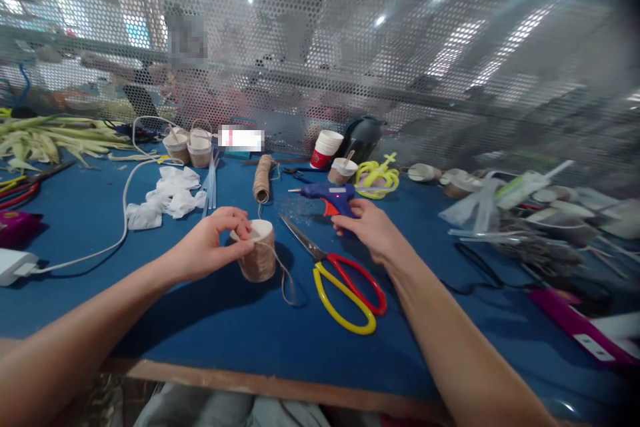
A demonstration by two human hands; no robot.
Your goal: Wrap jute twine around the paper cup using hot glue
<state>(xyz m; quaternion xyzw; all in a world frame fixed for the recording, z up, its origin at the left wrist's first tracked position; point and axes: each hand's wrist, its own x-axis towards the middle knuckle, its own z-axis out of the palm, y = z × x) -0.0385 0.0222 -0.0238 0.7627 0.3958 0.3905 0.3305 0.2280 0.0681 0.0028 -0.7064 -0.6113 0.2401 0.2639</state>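
My left hand (213, 247) pinches the rim of a small paper cup (259, 267) wrapped in a brownish covering. A loose strand of twine (285, 273) hangs from the cup's right side, near the fingers. At the right, my right hand (367, 227) is closed around the handle of a blue hot glue gun (327, 191). Its nozzle points left, a red light shows on its body, and a clear glue stick sticks out behind. Between my hands lie scissors (318, 253) with one red and one yellow handle. A spool of twine (263, 177) lies just behind the cup.
Crumpled white tissues (175, 193) and clear glue sticks (213, 180) lie left of centre. Wrapped cups (200, 153) stand at the back. A white cable (127, 207) crosses the left side. Scraps and plastic (550, 220) crowd the right, near a purple power strip (575, 323).
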